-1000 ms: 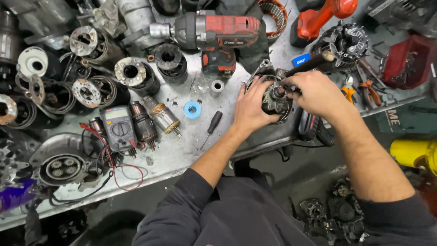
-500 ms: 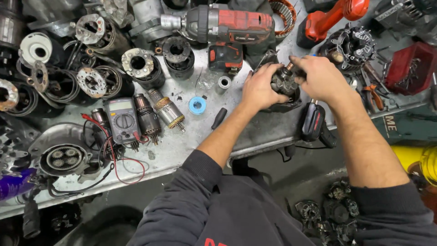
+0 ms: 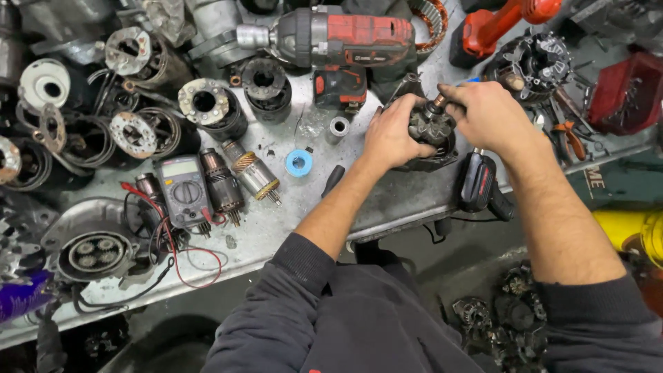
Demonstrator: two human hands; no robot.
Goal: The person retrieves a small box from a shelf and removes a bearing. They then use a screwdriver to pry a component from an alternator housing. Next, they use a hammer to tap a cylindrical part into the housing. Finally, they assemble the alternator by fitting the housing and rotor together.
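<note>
Left hand point(image 3: 390, 135) cupped around the dark rotor point(image 3: 429, 128), right hand point(image 3: 487, 110) pinching its shaft tip — both closed on it, near the bench point(image 3: 387, 200) edge. Risk, probably: slipping off greasy metal — dropping toward the black screwdriver point(image 3: 333, 180) or floor.

the impact wrench point(image 3: 338, 41) is red and black with a silver nose. below it lies a light blue tape roll point(image 3: 299, 163); left of that, a grey multimeter point(image 3: 183, 191) with red and black leads. the rotor point(image 3: 431, 130) right of the wrench is dark grey.
</note>
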